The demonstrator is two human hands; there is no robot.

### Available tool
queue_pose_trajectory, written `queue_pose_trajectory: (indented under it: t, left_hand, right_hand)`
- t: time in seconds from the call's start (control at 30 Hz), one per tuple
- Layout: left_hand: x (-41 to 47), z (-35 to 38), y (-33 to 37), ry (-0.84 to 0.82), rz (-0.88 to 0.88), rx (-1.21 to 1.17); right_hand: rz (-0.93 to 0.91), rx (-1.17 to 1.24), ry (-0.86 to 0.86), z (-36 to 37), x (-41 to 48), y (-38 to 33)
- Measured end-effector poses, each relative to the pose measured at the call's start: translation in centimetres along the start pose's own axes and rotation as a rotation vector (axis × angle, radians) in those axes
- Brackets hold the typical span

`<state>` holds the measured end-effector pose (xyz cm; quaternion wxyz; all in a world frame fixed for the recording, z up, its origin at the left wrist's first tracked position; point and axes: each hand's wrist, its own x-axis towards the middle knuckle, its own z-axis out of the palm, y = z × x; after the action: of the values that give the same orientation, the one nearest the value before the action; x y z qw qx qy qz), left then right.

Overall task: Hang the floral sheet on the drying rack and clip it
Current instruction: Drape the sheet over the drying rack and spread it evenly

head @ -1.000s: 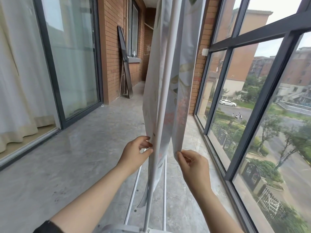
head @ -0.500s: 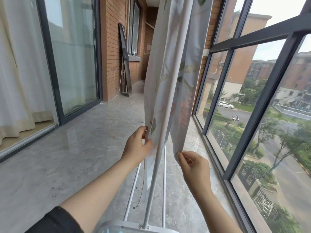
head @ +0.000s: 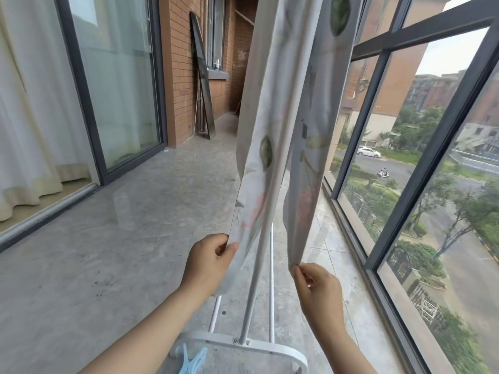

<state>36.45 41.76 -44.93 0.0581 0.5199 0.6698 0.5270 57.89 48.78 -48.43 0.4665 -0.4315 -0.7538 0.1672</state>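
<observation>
The floral sheet [head: 305, 147], pale with green leaves and pink blooms, hangs over the top of the white drying rack [head: 263, 238] and falls on both sides of its upright pole. My left hand [head: 209, 261] pinches the lower edge of the left panel. My right hand [head: 317, 287] pinches the bottom corner of the right panel. Light blue clips [head: 190, 363] lie by the rack's base at the bottom of the view. The rack's top bar is out of view.
The rack's curved foot [head: 270, 349] stands on the grey balcony floor. A dark-framed window wall [head: 405, 211] runs close on the right. Sliding glass doors [head: 116, 85] with curtains are on the left, and a dark panel [head: 202, 82] leans on the brick wall behind.
My left hand has slid along the left panel's edge and now grips lower on it, pulling it straighter. My right hand keeps its pinch on the right corner. The view has tilted down, showing the clips.
</observation>
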Motion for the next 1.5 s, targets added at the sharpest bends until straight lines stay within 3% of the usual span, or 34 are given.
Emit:
queue_pose_trajectory:
  t: [0.23, 0.4, 0.63, 0.93, 1.1, 1.5]
  left_hand:
    - [-1.5, 0.4, -1.5, -0.067, -0.017, -0.027]
    - [-3.2, 1.5, -2.1, -0.148, -0.117, -0.175]
    - [-4.7, 2.5, -2.9, -0.189, -0.192, -0.203]
    - [-5.4, 2.4, -3.1, -0.185, -0.177, -0.196]
    - [-6.3, 3.0, -4.4, -0.209, -0.250, -0.227]
    - [-8.4, 4.3, -5.9, -0.183, -0.479, -0.455]
  right_hand:
    - [0.067, 0.015, -0.046, 1.5, -2.6, 0.2]
    - [0.102, 0.122, -0.084, 1.9, -3.7, -0.7]
    - [0.228, 0.201, -0.161, 2.8, -6.3, -0.6]
    - [0.286, 0.022, -0.195, 3.5, -7.4, 1.1]
    - [0.339, 0.150, -0.267, 4.0, -7.4, -0.1]
    - [0.436, 0.358, -0.223, 4.8, -8.2, -1.1]
